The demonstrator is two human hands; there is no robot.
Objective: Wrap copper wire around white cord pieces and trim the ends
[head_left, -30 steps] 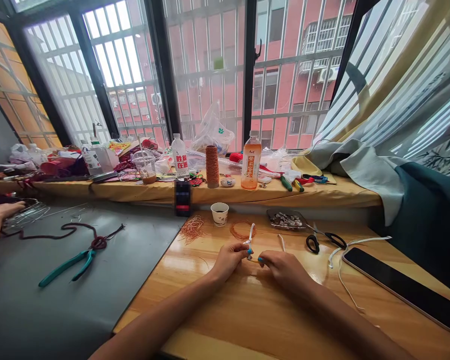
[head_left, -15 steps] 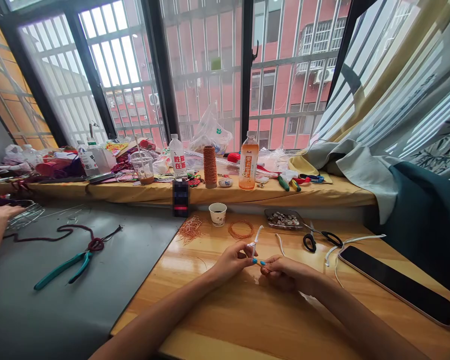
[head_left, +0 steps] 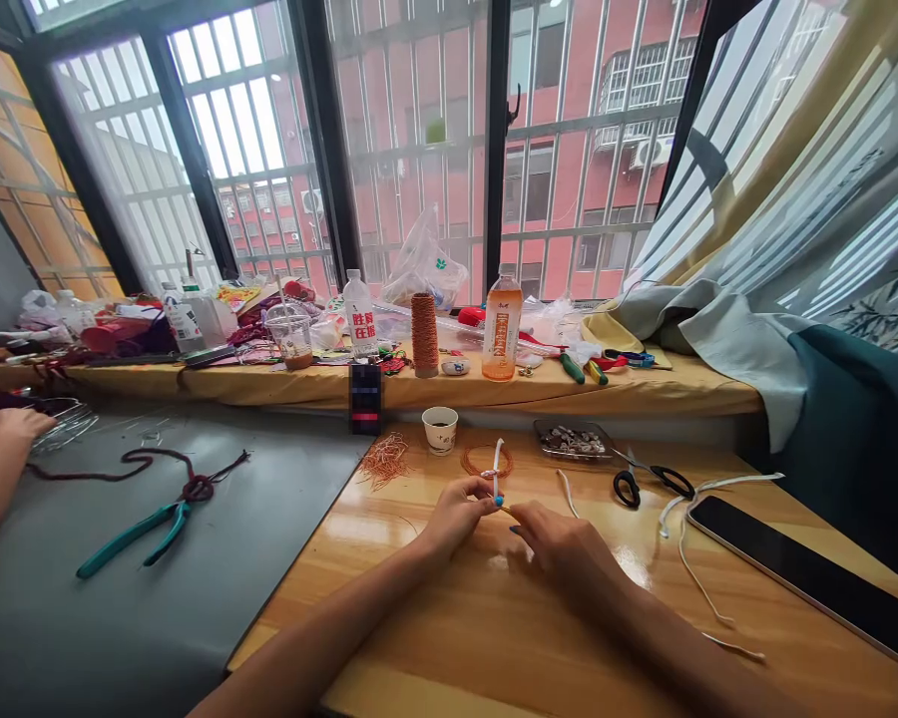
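Bare tabletop [head_left: 456, 623] opens at 6 o'clock from the left hand [head_left: 455, 517] and right hand [head_left: 569, 543], leaving a lane between the forearms [head_left: 329, 623]. A paper cup [head_left: 439, 432] blocks 11 o'clock, while a flat wire coil [head_left: 511, 463] lies low at 12. A tray [head_left: 569, 456] of small pieces stands at 1, black-handled scissors [head_left: 659, 469] at 2 and a phone [head_left: 800, 573] between 3 and 4, white cord [head_left: 666, 517] lying between the two.

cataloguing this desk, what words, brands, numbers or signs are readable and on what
"胜", "在": clear plastic bottle; others unclear.
"中": paper cup; rest too small.
Green clover sign: plastic bag.
Orange drink bottle: label too blurred.
Upright dark screen: pixelated.
White-labelled container: blurred.
Curtain markings: unclear.
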